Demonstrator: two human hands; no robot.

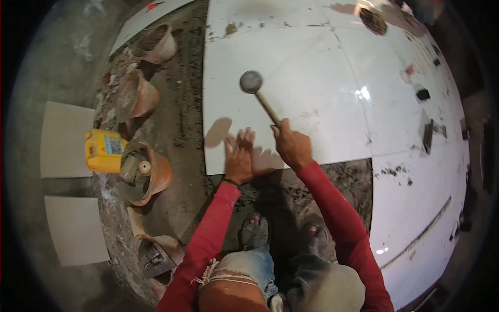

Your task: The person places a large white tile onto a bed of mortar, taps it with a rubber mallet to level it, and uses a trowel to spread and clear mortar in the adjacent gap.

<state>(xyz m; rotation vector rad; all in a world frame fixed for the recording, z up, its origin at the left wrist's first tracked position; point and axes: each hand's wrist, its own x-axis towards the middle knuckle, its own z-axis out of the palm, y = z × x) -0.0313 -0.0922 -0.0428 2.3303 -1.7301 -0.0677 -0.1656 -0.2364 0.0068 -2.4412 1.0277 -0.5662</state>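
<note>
My right hand is closed around the wooden handle of a mallet, whose round grey head is raised over a large white tile. Near that tile's front left corner, my left hand lies with fingers outstretched on its surface. The mallet's shadow falls on the tile just beyond the left fingers. Rough grey mortar borders the tile's near edge, and my feet stand in it.
Along the left stand several orange-brown buckets and a yellow jerrycan. Two pale tiles lie farther left. Dark tools and debris, including a dark flat tool, sit on the laid tiles at right. A dark lump lies at the far right.
</note>
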